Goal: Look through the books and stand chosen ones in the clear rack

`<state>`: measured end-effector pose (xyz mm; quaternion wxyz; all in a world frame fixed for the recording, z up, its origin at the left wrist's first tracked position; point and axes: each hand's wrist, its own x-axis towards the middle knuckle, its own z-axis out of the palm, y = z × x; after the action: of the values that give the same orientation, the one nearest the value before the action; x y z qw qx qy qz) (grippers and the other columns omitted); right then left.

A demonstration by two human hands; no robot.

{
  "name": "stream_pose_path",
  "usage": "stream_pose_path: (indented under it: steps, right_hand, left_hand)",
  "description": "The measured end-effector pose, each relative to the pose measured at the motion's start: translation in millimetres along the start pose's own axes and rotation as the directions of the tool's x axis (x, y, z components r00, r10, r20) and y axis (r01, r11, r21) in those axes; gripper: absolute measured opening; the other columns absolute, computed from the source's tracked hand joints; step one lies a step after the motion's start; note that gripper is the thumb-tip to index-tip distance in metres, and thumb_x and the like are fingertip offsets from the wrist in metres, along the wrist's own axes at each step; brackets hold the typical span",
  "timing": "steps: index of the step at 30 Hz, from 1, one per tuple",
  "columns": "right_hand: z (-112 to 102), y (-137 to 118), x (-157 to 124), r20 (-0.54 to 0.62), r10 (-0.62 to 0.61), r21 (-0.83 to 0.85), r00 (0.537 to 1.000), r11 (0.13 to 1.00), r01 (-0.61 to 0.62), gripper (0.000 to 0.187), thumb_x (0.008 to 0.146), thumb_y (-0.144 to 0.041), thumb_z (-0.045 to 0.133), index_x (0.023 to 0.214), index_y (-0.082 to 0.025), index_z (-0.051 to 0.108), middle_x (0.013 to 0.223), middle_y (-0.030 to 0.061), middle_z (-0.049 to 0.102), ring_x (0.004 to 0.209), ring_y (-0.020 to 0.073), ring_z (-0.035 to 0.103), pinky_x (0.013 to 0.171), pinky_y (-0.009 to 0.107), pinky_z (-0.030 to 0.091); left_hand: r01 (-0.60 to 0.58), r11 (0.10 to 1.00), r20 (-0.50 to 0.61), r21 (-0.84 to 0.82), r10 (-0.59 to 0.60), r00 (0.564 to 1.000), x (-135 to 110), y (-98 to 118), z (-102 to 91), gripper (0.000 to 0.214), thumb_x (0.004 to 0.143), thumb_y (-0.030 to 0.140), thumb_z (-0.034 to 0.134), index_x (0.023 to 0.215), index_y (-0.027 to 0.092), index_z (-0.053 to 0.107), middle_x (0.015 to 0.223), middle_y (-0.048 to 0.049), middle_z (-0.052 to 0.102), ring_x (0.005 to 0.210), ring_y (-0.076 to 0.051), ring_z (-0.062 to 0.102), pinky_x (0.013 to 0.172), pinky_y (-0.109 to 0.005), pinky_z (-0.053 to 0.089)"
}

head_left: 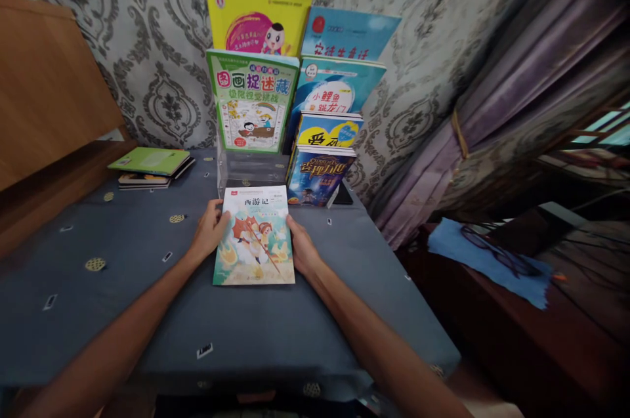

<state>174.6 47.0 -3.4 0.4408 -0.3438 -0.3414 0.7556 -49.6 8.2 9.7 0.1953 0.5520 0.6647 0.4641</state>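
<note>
A picture book [254, 237] with a cartoon figure on its white-and-green cover lies flat on the grey-blue tablecloth [123, 254]. My left hand [209, 231] grips its left edge, thumb on the cover. My right hand [301, 246] holds the right edge the same way. Just beyond the book stands a clear tiered display rack [246, 168] whose lowest left slot holds no book. The rack's other slots carry several children's books, among them a green-framed one [252, 102] and a dark blue one [317, 176].
A small stack of books with a green one on top [150, 165] lies at the table's far left. A wooden headboard [44, 83] rises on the left. Purple curtains [497, 103] hang on the right, above a dark wooden surface with a blue cloth [492, 260].
</note>
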Motion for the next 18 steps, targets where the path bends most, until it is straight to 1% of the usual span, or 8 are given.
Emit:
stream_pose_path:
  steps: [3, 5, 7, 10, 12, 14, 16, 18]
  right_hand:
    - [0, -2, -2, -0.025, -0.02, -0.051, 0.999, 0.999, 0.019, 0.032, 0.079, -0.051, 0.069, 0.087, -0.021, 0.069, 0.086, 0.0062, 0.078, 0.091, 0.0291, 0.074, 0.081, 0.044, 0.06]
    - [0, -3, -3, -0.038, -0.031, -0.081, 0.999, 0.996, 0.028, 0.034, 0.076, -0.054, 0.071, 0.081, -0.02, 0.069, 0.083, 0.0063, 0.078, 0.091, 0.0295, 0.074, 0.08, 0.043, 0.06]
    - [1, -4, -4, -0.033, -0.045, -0.092, 0.998, 0.995, 0.042, 0.035, 0.074, -0.055, 0.072, 0.077, -0.02, 0.068, 0.082, 0.0061, 0.078, 0.091, 0.0297, 0.073, 0.079, 0.042, 0.059]
    - [2, -5, -4, 0.006, -0.097, -0.079, 0.995, 0.992, 0.097, 0.033, 0.068, -0.051, 0.076, 0.078, -0.021, 0.066, 0.082, 0.0032, 0.077, 0.089, 0.0281, 0.073, 0.075, 0.039, 0.059]
    - [2, -7, -5, 0.041, -0.111, -0.065, 0.993, 0.991, 0.113, 0.031, 0.067, -0.048, 0.077, 0.08, -0.022, 0.064, 0.08, 0.0006, 0.077, 0.084, 0.0258, 0.073, 0.069, 0.035, 0.059]
    - [2, -9, -5, 0.087, -0.081, -0.064, 0.993, 0.994, 0.087, 0.03, 0.069, -0.045, 0.077, 0.083, -0.022, 0.064, 0.076, -0.0012, 0.075, 0.076, 0.0228, 0.073, 0.062, 0.031, 0.058]
    - [1, -12, -7, 0.141, -0.038, -0.072, 0.989, 0.996, 0.048, 0.029, 0.071, -0.043, 0.076, 0.087, -0.022, 0.063, 0.072, -0.0023, 0.074, 0.068, 0.0192, 0.071, 0.055, 0.027, 0.055]
    - [1, -15, -10, 0.201, -0.004, -0.081, 0.98, 0.997, 0.021, 0.028, 0.073, -0.041, 0.076, 0.089, -0.022, 0.063, 0.07, -0.0028, 0.072, 0.061, 0.016, 0.069, 0.052, 0.024, 0.054]
  left_hand:
    - [0.049, 0.999, 0.024, -0.017, -0.049, 0.999, 2, 0, -3.5, 0.044, 0.085, 0.041, 0.051, 0.123, 0.016, 0.052, 0.069, 0.0005, 0.066, 0.058, -0.018, 0.06, 0.06, -0.029, 0.045]
    - [0.055, 0.998, 0.036, 0.022, -0.056, 0.998, 2, 1, -4.9, 0.041, 0.086, 0.04, 0.049, 0.12, 0.017, 0.053, 0.066, 0.0011, 0.065, 0.058, -0.019, 0.061, 0.06, -0.029, 0.046]
    - [0.039, 0.994, 0.048, 0.105, -0.045, 0.998, 2, 1, -5.7, 0.038, 0.088, 0.039, 0.046, 0.118, 0.018, 0.055, 0.063, 0.0019, 0.064, 0.059, -0.019, 0.062, 0.061, -0.03, 0.046]
    - [-0.029, 0.953, 0.074, 0.301, 0.007, 0.997, 1, 1, -6.2, 0.032, 0.09, 0.037, 0.043, 0.114, 0.019, 0.057, 0.063, 0.0015, 0.064, 0.062, -0.02, 0.063, 0.065, -0.03, 0.045]
    - [-0.07, 0.903, 0.099, 0.423, 0.03, 0.995, 0, 1, -6.4, 0.03, 0.091, 0.035, 0.043, 0.112, 0.02, 0.058, 0.069, -0.0007, 0.066, 0.069, -0.022, 0.064, 0.068, -0.031, 0.045]
    - [-0.109, 0.855, 0.13, 0.507, 0.049, 0.99, -3, 2, -6.7, 0.028, 0.092, 0.035, 0.043, 0.109, 0.021, 0.061, 0.081, -0.004, 0.068, 0.079, -0.023, 0.065, 0.072, -0.031, 0.046]
    - [-0.149, 0.817, 0.155, 0.557, 0.075, 0.985, -5, 4, -7.1, 0.027, 0.093, 0.035, 0.044, 0.107, 0.022, 0.063, 0.093, -0.0068, 0.068, 0.088, -0.024, 0.065, 0.076, -0.031, 0.046]
    - [-0.183, 0.799, 0.171, 0.573, 0.101, 0.98, -8, 9, -7.6, 0.027, 0.093, 0.035, 0.046, 0.105, 0.022, 0.065, 0.099, -0.008, 0.066, 0.091, -0.024, 0.064, 0.078, -0.031, 0.046]
